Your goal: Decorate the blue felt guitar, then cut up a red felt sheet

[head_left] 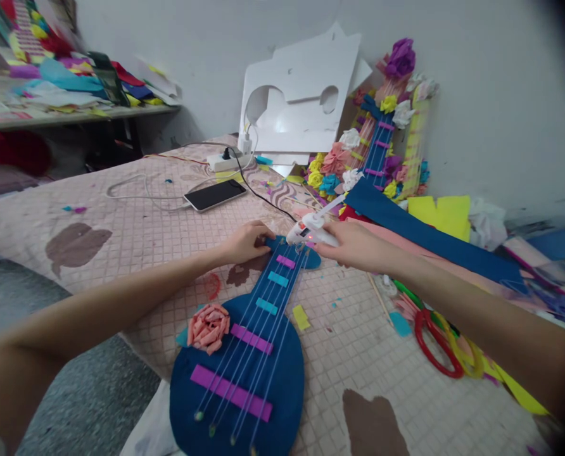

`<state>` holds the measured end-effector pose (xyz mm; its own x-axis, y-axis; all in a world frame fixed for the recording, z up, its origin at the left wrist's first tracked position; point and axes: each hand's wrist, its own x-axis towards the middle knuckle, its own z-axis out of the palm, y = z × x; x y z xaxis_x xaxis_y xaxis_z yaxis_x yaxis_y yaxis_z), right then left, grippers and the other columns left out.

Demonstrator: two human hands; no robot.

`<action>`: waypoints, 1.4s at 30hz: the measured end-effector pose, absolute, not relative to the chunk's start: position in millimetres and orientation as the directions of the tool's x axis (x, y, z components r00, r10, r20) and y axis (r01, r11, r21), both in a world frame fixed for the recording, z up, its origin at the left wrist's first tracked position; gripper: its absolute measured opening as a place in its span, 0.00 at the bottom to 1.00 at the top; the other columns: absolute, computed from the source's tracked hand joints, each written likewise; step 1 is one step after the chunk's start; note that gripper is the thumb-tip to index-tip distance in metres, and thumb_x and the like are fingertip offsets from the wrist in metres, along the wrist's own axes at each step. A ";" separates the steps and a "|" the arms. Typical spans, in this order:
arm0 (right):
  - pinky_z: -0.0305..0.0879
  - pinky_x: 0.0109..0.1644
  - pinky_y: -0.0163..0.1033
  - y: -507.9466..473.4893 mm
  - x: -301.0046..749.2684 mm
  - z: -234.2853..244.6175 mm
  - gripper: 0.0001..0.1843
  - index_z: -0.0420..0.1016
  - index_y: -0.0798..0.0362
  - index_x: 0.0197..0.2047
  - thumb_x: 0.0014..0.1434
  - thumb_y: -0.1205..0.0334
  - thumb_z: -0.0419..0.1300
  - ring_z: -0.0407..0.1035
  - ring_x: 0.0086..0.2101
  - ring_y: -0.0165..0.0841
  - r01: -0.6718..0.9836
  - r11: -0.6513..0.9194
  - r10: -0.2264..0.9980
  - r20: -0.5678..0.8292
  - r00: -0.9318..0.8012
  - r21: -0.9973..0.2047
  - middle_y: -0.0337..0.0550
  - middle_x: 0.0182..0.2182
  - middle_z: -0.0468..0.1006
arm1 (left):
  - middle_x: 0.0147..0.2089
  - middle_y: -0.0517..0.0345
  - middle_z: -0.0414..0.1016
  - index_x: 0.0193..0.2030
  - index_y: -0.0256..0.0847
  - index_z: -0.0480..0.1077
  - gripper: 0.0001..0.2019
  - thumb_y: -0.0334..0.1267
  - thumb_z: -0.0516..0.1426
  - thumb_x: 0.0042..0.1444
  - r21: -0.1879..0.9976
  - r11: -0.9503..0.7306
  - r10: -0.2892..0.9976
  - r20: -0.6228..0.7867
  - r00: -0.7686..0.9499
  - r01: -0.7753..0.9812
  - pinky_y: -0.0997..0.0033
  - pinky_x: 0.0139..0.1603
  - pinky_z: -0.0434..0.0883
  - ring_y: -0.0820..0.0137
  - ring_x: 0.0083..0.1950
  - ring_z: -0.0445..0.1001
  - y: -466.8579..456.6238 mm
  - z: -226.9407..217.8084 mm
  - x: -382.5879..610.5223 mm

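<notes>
A blue paper guitar [282, 342] lies on the table with its neck pointing away from me. It carries purple and light-blue strips, several white strings and a pink paper flower [209, 328] at its left side. My left hand [250, 242] pinches the left edge of the guitar's head between thumb and fingers. In my right hand [346, 244] is a white hot glue gun [306, 229], a glue stick jutting from its back and a small red light lit. Its nozzle is at the guitar's head; whether it touches is unclear.
A phone [216, 195] on a cable lies near a power strip [223, 161]. Scissors with red handles [437, 345] rest to the right. Blue paper [420, 228], flower-covered paper guitars [382, 139] and white cut-out board [296, 126] stand or lie towards the wall.
</notes>
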<state>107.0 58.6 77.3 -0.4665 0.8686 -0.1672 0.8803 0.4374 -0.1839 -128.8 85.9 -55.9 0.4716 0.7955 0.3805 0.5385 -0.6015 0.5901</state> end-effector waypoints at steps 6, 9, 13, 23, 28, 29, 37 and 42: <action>0.54 0.29 0.36 58.8 96.3 68.5 0.14 0.73 0.55 0.41 0.57 0.55 0.54 0.70 0.32 0.36 0.869 0.490 0.859 -0.129 -0.496 -0.072 0.49 0.35 0.79 | 0.42 0.52 0.73 0.43 0.37 0.73 0.13 0.31 0.60 0.48 0.578 -0.607 0.792 0.390 0.469 0.544 0.64 0.47 0.70 0.66 0.45 0.72 84.5 -54.2 -127.4; 0.53 0.30 0.36 57.1 93.5 66.3 0.15 0.72 0.55 0.43 0.57 0.56 0.53 0.71 0.34 0.38 0.878 0.476 0.867 -0.135 -0.479 -0.055 0.49 0.36 0.79 | 0.42 0.51 0.73 0.43 0.36 0.73 0.13 0.31 0.60 0.48 0.578 -0.608 0.791 0.390 0.471 0.544 0.64 0.47 0.70 0.65 0.45 0.71 84.1 -54.0 -127.0; 0.52 0.30 0.37 55.1 91.7 64.5 0.15 0.73 0.55 0.41 0.58 0.55 0.52 0.71 0.35 0.39 0.883 0.470 0.873 -0.135 -0.469 -0.027 0.50 0.38 0.78 | 0.40 0.53 0.73 0.43 0.37 0.73 0.13 0.31 0.59 0.48 0.579 -0.607 0.792 0.390 0.470 0.544 0.64 0.46 0.70 0.66 0.43 0.71 84.3 -55.4 -127.2; 0.54 0.28 0.35 57.5 96.8 65.7 0.15 0.72 0.55 0.41 0.58 0.53 0.55 0.69 0.25 0.33 0.892 0.417 0.872 -0.201 -0.447 -0.175 0.44 0.25 0.76 | 0.39 0.53 0.72 0.41 0.37 0.73 0.13 0.30 0.59 0.47 0.574 -0.612 0.789 0.408 0.459 0.544 0.64 0.45 0.70 0.66 0.42 0.71 84.3 -57.3 -126.5; 0.54 0.28 0.35 58.1 101.0 64.6 0.15 0.72 0.54 0.41 0.59 0.51 0.54 0.69 0.25 0.33 0.886 0.423 0.877 -0.160 -0.452 -0.188 0.42 0.25 0.76 | 0.40 0.53 0.73 0.41 0.37 0.73 0.12 0.30 0.59 0.47 0.571 -0.606 0.794 0.396 0.460 0.554 0.63 0.47 0.69 0.66 0.44 0.71 84.0 -56.7 -126.6; 0.54 0.28 0.35 57.9 100.8 63.7 0.14 0.72 0.54 0.40 0.59 0.52 0.55 0.69 0.26 0.34 0.884 0.435 0.875 -0.152 -0.460 -0.172 0.43 0.26 0.76 | 0.40 0.53 0.73 0.41 0.37 0.73 0.12 0.30 0.59 0.47 0.570 -0.610 0.791 0.399 0.463 0.550 0.63 0.48 0.69 0.65 0.44 0.71 84.1 -56.8 -126.5; 0.52 0.28 0.36 51.7 97.3 56.5 0.15 0.73 0.53 0.37 0.58 0.51 0.53 0.69 0.30 0.37 0.873 0.480 0.865 -0.123 -0.487 -0.085 0.47 0.31 0.77 | 0.41 0.52 0.73 0.42 0.36 0.73 0.13 0.31 0.59 0.47 0.566 -0.614 0.788 0.402 0.467 0.550 0.62 0.47 0.69 0.65 0.44 0.71 83.9 -55.7 -125.7; 0.52 0.28 0.35 49.6 95.1 64.2 0.14 0.72 0.54 0.36 0.58 0.52 0.54 0.69 0.29 0.35 0.868 0.483 0.860 -0.122 -0.495 -0.114 0.45 0.30 0.77 | 0.40 0.52 0.72 0.41 0.37 0.72 0.13 0.31 0.59 0.46 0.563 -0.607 0.793 0.394 0.464 0.560 0.62 0.46 0.69 0.65 0.43 0.71 83.5 -54.6 -125.8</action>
<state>95.1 49.6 64.2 -0.4946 0.8605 -0.1223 0.8683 0.4828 -0.1142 -125.8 83.5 -54.6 0.4639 0.7934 0.3940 0.5602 -0.6073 0.5633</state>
